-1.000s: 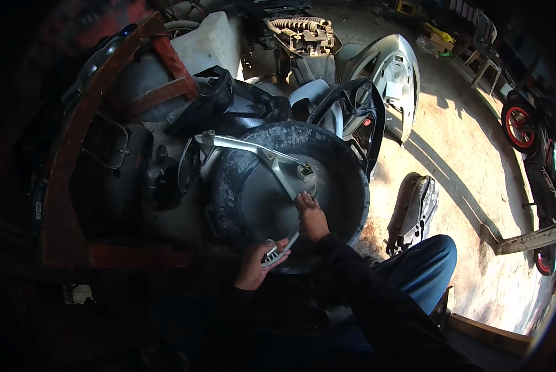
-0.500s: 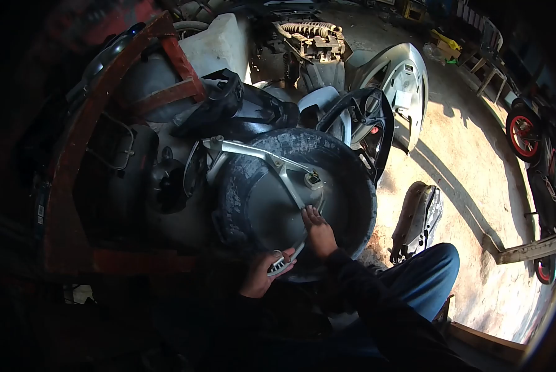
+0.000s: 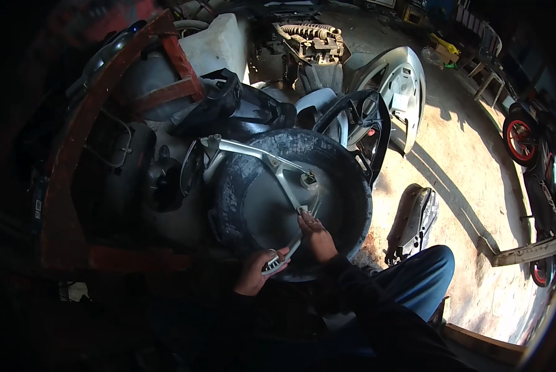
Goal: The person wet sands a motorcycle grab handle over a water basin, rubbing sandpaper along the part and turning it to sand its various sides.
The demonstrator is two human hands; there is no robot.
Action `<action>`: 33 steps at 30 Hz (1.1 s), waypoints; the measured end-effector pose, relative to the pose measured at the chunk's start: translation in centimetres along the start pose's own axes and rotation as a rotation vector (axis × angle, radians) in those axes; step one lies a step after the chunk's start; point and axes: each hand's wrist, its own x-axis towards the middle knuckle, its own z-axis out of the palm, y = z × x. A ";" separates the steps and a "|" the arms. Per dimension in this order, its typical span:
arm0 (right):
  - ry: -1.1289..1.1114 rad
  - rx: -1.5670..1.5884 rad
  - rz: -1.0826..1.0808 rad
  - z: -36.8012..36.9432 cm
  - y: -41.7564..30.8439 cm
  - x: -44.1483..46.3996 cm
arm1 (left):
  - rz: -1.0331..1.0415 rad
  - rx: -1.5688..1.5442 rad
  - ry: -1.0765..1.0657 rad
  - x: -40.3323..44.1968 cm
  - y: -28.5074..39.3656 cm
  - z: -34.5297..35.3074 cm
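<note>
A branching silver metal motorcycle bracket [image 3: 285,184] lies across a wide black tub [image 3: 228,192] of cloudy grey water. My left hand [image 3: 257,271] is closed round the bracket's ribbed near end at the tub's front rim. Fingers of my right hand [image 3: 318,239] are wrapped on the bracket's lower arm, over the water. A small pale piece shows at those fingertips; I cannot make out what it is. The bracket's far left end extends past the tub's rim.
Black motorcycle fairings [image 3: 247,108] lie behind the tub. A silver body panel [image 3: 408,93] stands at the back right. A fairing piece [image 3: 414,220] rests on the floor to the right. A red-brown frame [image 3: 67,142] is at left; a motorcycle with a red wheel [image 3: 520,133] stands far right.
My right hand has shifted slightly along the bracket's arm, and a pale piece now shows at its fingertips. My left hand keeps its hold. The whole view has moved slightly.
</note>
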 end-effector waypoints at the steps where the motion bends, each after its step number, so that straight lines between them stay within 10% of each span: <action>1: -0.001 0.080 0.099 -1.0 -0.1 0.8 | -0.001 -0.004 0.001 0.1 0.0 0.0; 24: -0.091 -0.059 0.091 2.1 1.1 4.1 | 0.008 -0.056 -0.003 0.4 -0.4 -2.1; 30: 0.325 0.338 1.156 5.7 8.9 2.7 | 0.024 -0.006 -0.007 0.5 -0.1 -2.3; 33: -0.153 -0.109 0.542 9.0 15.8 -0.3 | 0.023 -0.034 0.002 0.6 -0.7 -3.1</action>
